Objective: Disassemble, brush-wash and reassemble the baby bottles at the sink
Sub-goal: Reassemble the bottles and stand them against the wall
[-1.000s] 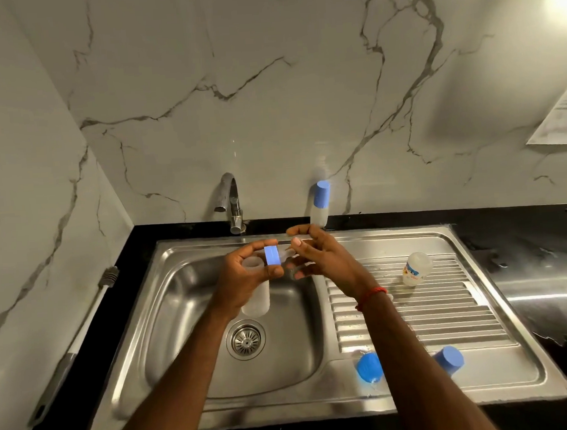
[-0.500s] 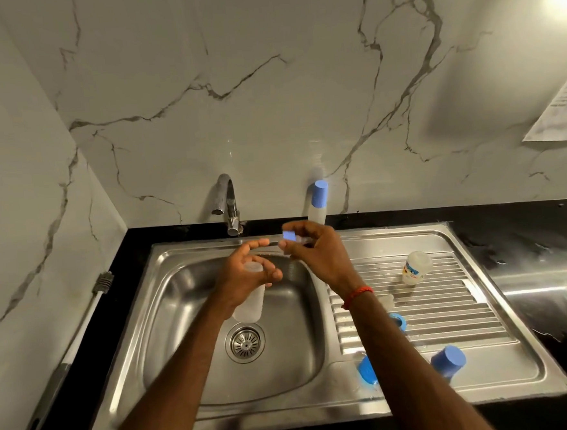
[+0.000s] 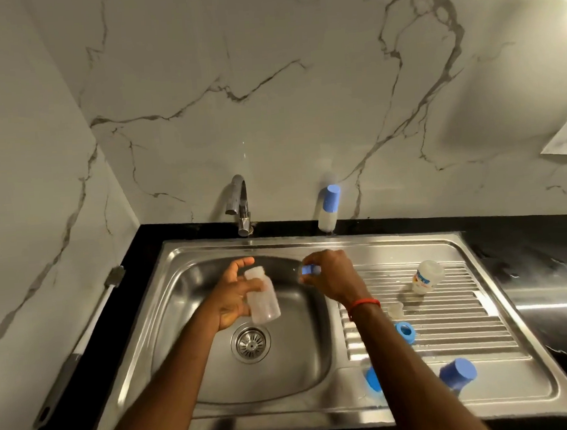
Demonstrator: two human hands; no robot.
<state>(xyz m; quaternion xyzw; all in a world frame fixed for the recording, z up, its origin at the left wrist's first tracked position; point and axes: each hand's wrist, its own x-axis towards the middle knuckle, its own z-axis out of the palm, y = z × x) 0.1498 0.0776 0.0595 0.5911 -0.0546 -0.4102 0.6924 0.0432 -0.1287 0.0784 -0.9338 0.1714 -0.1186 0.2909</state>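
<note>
1. Grey-and-white long-handled brush: one, lying along the counter edge well left of the left hand.
2. Left hand: it is over the steel sink basin, with fingers and thumb curled round one clear, uncapped bottle body. The bottle's long axis is near upright with a slight tilt. Its open neck points up and away toward the tap, and its base points toward the drain just below the hand.
3. Right hand: it is just right of the left hand and apart from it, fingertips pinching one blue collar. Blur hides whether a teat sits in the collar. A red thread circles the wrist.
4. Beyond the right hand, one capped bottle stands upright against the wall, blue cap on top.
5. Right of the right hand, the drainboard holds one labelled bottle body, one clear teat and one blue collar ring.
6. Two loose blue caps lie at the sink's front, one on each side of the right forearm: the left cap and the right cap.
7. Totals: three bottle bodies, two collars, three caps.
</note>
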